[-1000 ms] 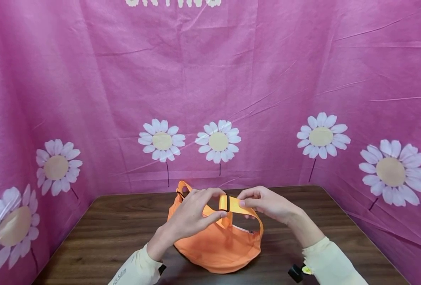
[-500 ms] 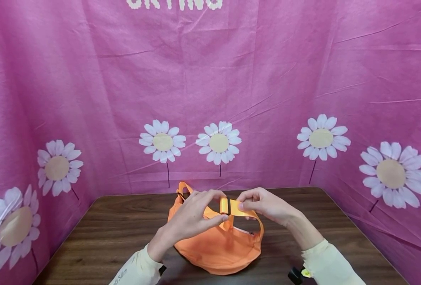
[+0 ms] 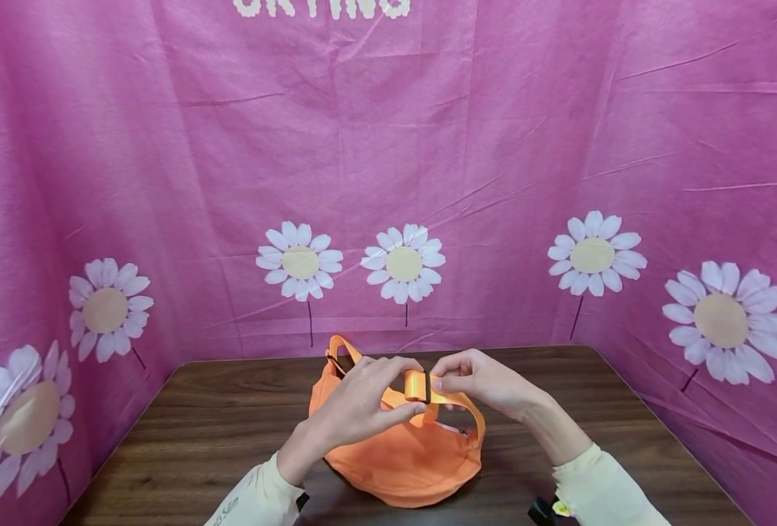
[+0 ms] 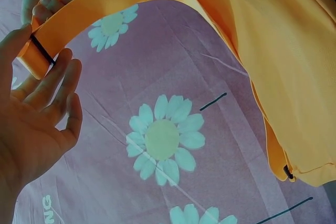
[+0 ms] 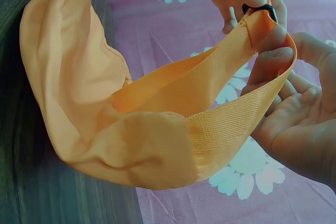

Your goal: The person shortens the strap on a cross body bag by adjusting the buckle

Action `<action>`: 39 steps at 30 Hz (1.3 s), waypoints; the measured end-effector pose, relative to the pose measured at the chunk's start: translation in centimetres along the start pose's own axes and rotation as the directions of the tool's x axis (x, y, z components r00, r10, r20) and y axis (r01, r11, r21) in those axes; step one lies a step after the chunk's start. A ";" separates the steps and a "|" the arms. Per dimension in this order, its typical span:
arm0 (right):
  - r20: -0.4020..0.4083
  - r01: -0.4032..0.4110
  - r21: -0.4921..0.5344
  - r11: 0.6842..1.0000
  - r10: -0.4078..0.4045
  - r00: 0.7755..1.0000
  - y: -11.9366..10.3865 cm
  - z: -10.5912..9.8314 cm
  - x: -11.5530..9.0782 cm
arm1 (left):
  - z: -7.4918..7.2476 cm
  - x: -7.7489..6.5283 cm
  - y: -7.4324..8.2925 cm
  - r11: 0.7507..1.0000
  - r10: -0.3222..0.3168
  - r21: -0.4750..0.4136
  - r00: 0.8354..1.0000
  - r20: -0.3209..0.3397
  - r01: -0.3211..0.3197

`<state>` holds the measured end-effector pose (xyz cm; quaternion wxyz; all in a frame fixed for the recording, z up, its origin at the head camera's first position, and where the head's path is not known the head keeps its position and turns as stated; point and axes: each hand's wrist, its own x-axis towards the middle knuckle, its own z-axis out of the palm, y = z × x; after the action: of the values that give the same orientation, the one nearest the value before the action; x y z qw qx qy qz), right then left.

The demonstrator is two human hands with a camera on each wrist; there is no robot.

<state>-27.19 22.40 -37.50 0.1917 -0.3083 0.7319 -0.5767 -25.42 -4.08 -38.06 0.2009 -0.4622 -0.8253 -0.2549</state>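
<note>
An orange fabric bag point(image 3: 404, 471), like a waist bag, rests on the table with its webbing strap point(image 3: 470, 409) raised above it. A black slider buckle point(image 3: 427, 387) sits on the strap, which forms a short loop to its left. My left hand point(image 3: 362, 402) pinches the slider by its edges between thumb and fingers; in the right wrist view its thumb lies against the slider point(image 5: 260, 8). Just right of the slider, my right hand point(image 3: 493, 383) pinches the strap between thumb and fingers. The right fingertips point(image 5: 275, 56) are inside the strap's bend.
The dark wooden table point(image 3: 230, 409) carries the bag near its middle. A pink curtain point(image 3: 480, 146) with printed daisies surrounds the table at the back and sides. A second strap end point(image 3: 340, 347) with a black fitting stands up at the bag's left.
The slider has shifted slightly right along the strap, and the loop left of it has grown wider. My right fingertips now lie closer to the slider. The bag stays in place.
</note>
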 end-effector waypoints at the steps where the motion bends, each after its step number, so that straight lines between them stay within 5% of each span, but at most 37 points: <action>1: -0.002 -0.002 0.000 1.000 0.002 1.000 0.0 0.0 0.0 | 0.0 0.0 0.0 1.000 0.003 0.004 1.000 -0.004 -0.003; 14: 0.000 0.004 0.143 0.990 -0.004 1.000 0.3 -1.1 -0.2 | -1.4 0.0 -0.6 0.999 -0.022 -0.031 0.996 -0.091 0.019; 25: 0.000 0.018 0.103 0.995 -0.018 1.000 0.2 -0.9 -0.2 | -1.3 0.0 -0.8 0.999 -0.018 -0.047 0.997 -0.080 0.014; 32: -0.002 0.020 0.052 0.998 -0.020 1.000 0.1 -0.3 -0.1 | -1.0 -0.1 -0.6 0.998 -0.034 -0.059 0.999 -0.017 0.033; 39: -0.011 -0.012 0.029 1.000 0.012 1.000 0.0 0.1 0.2 | -0.5 0.0 -0.5 1.000 0.001 -0.006 1.000 0.007 -0.001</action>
<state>-27.27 22.21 -37.49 0.1955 -0.2980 0.7264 -0.5877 -25.85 -4.60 -37.80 0.1967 -0.4642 -0.8249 -0.2556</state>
